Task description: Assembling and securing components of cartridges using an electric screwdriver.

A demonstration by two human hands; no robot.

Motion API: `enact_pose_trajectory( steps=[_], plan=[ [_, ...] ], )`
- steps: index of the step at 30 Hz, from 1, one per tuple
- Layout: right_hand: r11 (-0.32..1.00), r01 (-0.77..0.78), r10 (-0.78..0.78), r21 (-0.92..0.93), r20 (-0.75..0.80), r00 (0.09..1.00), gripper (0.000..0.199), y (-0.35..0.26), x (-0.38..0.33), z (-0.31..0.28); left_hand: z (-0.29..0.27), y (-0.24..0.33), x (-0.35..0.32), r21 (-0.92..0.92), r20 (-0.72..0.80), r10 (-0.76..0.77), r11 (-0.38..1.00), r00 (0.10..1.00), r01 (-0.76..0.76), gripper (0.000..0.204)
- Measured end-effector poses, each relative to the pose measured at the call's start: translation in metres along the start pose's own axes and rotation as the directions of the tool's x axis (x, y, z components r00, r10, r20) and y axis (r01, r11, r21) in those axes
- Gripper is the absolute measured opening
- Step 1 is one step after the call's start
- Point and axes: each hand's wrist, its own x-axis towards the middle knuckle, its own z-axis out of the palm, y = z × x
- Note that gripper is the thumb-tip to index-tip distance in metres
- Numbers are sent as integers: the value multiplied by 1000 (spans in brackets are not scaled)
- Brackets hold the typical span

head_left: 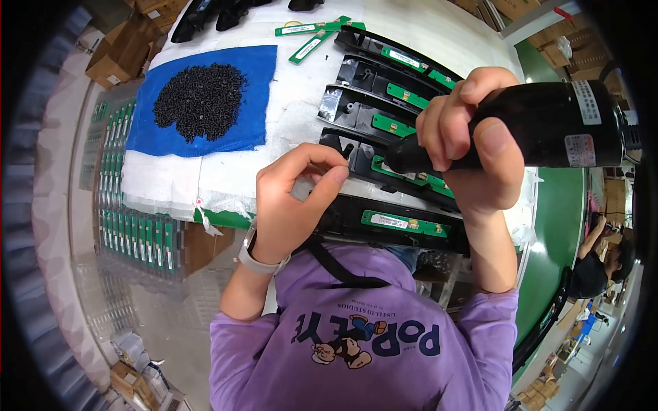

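Observation:
My right hand (pixel 480 137) is wrapped round a thick black electric screwdriver (pixel 538 116). Its tapered nose points left, over a green circuit board (pixel 387 168) set in a long black plastic housing (pixel 332 139). Just left of that nose, the thumb and forefinger of my left hand (pixel 291 195) are pinched together beside the housing's end. Anything between those fingertips is too small or hidden to make out. Several similar housings lie in a row, each with a green board; the nearest housing (pixel 336 216) lies against my body.
A heap of small black screws (pixel 202 101) rests on a blue cloth (pixel 260 68) at the left. Loose green boards (pixel 312 44) lie at the back. Trays of boards (pixel 140 240) stand left of the white-covered table (pixel 295 113). Another person (pixel 596 267) is far right.

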Motion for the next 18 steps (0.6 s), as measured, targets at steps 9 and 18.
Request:
enact_pose_trajectory(
  steps=[9, 18],
  plan=[
    [996, -30, 32, -87, 22, 999, 36, 2, 4, 1, 4, 4, 6, 263, 22, 163, 951, 986, -163, 11],
    [995, -78, 82, -68, 46, 996, 28, 9, 11, 8, 8, 0, 12, 479, 178, 368, 778, 913, -407, 10]
  ],
)
